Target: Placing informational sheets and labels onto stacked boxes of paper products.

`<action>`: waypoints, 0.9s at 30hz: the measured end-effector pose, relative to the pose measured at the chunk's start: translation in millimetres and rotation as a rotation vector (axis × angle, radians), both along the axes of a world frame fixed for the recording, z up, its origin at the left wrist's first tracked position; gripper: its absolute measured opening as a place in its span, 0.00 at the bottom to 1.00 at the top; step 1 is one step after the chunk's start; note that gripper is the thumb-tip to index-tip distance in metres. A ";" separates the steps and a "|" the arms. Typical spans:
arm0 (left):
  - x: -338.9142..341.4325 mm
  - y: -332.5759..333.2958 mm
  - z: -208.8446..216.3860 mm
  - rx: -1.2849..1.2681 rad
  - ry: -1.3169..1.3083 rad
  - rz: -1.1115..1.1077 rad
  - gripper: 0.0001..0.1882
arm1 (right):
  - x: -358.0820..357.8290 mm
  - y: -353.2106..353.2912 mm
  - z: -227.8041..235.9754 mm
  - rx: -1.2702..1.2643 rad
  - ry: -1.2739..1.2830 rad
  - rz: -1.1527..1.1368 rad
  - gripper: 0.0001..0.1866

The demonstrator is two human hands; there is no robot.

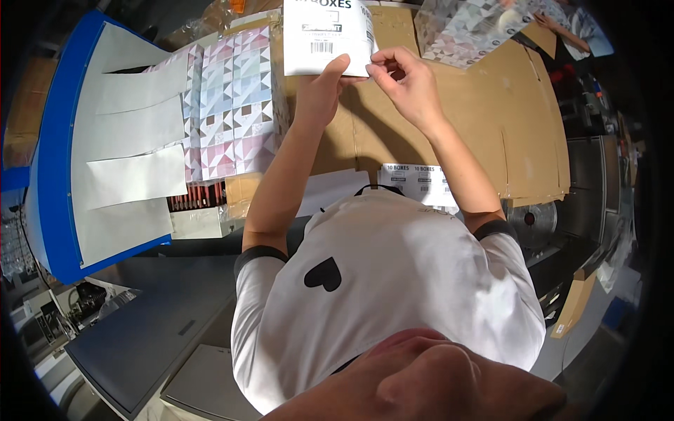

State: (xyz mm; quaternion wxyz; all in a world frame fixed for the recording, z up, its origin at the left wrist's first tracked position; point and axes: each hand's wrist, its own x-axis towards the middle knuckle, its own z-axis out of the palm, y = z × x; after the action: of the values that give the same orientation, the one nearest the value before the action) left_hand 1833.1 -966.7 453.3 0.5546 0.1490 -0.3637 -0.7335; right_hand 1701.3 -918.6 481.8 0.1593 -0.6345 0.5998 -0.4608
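A white pack [328, 35] with black print and a barcode is held up at the far middle of the cardboard-covered table. My left hand [324, 92] grips its lower edge, thumb on the front and fingers behind. At the pack's lower right edge, my right hand [411, 90] has thumb and forefinger pinched together, its other fingers curled. Part of the pack's top runs out of view. Close to my body lies a sheet of printed labels [414, 181], beside a plain white sheet [335, 192].
Stacks of geometric-patterned packs [235, 105] stand on the left, next to a blue-edged white tray [105, 158]. Brown cardboard [470, 133] covers the table. A plastic-wrapped patterned pack [467, 31] sits at the far right, near another person's arm [565, 34]. A clear roll [533, 222] is at lower right.
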 end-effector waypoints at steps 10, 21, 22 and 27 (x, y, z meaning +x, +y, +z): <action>6.0 4.6 -11.6 -0.200 -0.340 0.242 0.12 | 8.1 -2.5 -5.6 0.213 -0.213 0.055 0.08; 4.4 11.3 -11.9 -0.180 -0.329 0.274 0.11 | 4.4 -4.4 -21.8 0.183 -0.267 0.090 0.07; 3.5 10.5 -14.1 -0.206 -0.298 0.307 0.11 | 3.3 -6.4 -24.4 0.183 -0.269 0.088 0.07; 13.3 -0.5 -30.8 0.043 -0.127 0.211 0.11 | -9.5 -13.6 -35.5 0.282 -0.743 0.057 0.07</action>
State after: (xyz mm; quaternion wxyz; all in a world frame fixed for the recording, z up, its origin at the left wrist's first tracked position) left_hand 1846.5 -967.2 422.5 0.6010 0.2445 -0.3645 -0.6679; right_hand 1691.7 -932.3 446.4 0.4639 -0.4128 0.5408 -0.5674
